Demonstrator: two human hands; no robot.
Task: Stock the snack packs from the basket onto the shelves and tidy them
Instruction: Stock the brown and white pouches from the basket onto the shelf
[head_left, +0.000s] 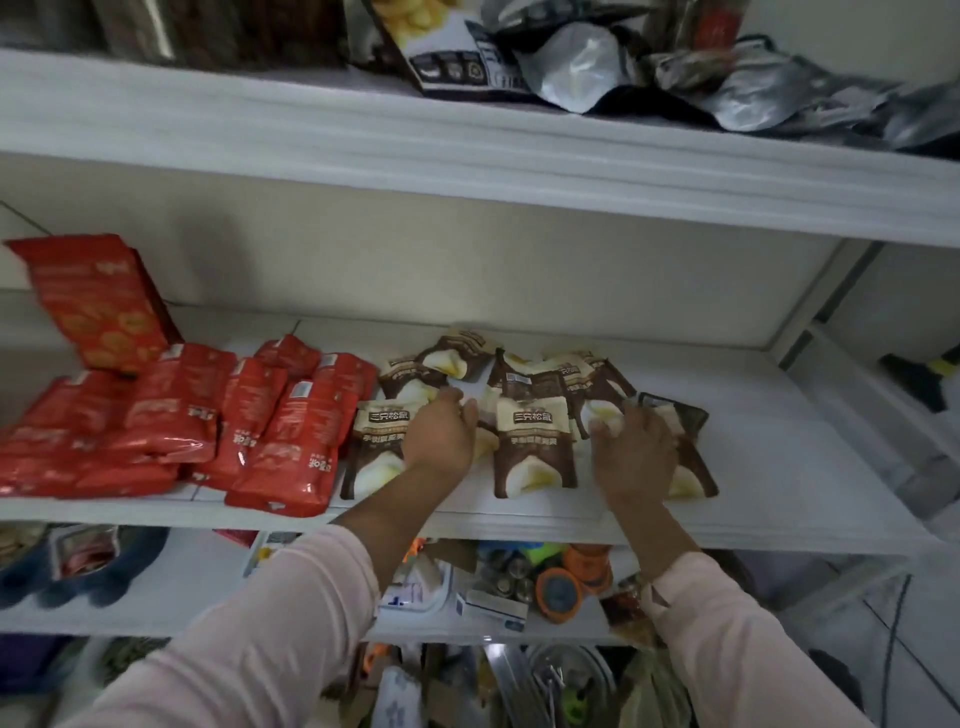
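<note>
On the middle shelf (779, 467), the sachets (270, 431) lie left of the snack packs (535, 447).

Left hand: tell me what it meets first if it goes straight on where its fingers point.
Going away from the person, the left hand first meets the brown-and-cream snack pack just beyond its fingertips; depth is unclear, so they may touch.

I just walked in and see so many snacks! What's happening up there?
A person in pale pink sleeves is tidying the middle white shelf. Their left hand rests on the pile of brown-and-cream plastic snack packs, and their right hand touches the packs at the pile's right edge. Shiny red plastic snack packs lie heaped to the left.
</note>
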